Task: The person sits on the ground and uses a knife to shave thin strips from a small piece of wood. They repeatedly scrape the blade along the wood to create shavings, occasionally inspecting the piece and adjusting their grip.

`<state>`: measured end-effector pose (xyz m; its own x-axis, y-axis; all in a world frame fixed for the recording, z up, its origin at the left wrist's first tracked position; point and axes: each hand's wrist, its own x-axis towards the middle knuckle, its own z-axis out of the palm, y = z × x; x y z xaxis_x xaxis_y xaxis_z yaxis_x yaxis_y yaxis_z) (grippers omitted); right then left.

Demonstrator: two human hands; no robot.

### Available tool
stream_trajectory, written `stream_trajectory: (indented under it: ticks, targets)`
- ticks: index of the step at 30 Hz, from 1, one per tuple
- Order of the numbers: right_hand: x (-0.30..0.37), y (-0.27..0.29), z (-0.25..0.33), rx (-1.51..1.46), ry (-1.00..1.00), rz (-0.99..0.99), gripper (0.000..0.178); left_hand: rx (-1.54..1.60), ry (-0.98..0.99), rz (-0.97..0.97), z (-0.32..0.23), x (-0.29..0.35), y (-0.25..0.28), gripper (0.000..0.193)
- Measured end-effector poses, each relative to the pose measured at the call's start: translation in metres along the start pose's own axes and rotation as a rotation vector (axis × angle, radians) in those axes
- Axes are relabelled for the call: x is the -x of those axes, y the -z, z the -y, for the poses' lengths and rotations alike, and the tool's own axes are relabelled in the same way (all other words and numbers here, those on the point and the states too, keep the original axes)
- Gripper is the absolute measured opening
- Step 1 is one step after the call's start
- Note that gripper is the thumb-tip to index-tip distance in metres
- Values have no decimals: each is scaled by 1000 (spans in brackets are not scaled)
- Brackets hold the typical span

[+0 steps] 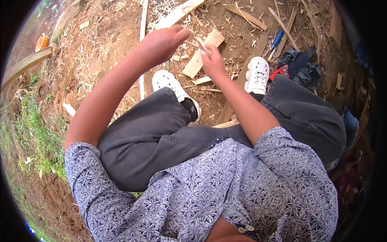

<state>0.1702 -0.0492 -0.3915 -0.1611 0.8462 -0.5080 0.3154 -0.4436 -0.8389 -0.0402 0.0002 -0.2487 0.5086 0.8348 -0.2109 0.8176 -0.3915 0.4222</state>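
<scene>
My left hand (177, 37) is closed, fingers pinched on one end of a thin wooden stick (192, 44). Across from it, my right hand (213, 62) is also closed, gripping a thin, pale flat piece (200, 44) that slants up against the stick; whether this is wood or a blade I cannot tell. Both hands are raised in front of my knees, a short gap apart. Below and behind them, a short flat board (203, 53) lies tilted on the ground.
Wood shavings and scrap strips cover the brown earth. A blue-handled tool (277, 38) lies at the far right, near dark crumpled cloth (302, 68) with a red item (279, 71). My white shoes (256, 76) flank the work area. An orange object (42, 42) and grass lie left.
</scene>
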Motion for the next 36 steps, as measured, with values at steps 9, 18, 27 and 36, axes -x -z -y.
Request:
stream_trajectory:
  ticks: [9, 18, 27, 36]
  targets:
    - [6, 3, 10, 39, -24, 40, 32, 12, -4, -15, 2, 1, -5, 8]
    - [2, -3, 20, -28, 12, 43, 32, -1, 56, 67, 1, 0, -1, 10]
    - [9, -3, 28, 21, 2, 23, 35, 5, 83, 54, 2, 3, -9, 10]
    - [13, -6, 41, 71, 169, 16, 35, 30, 64, 35, 3, 5, -6, 15]
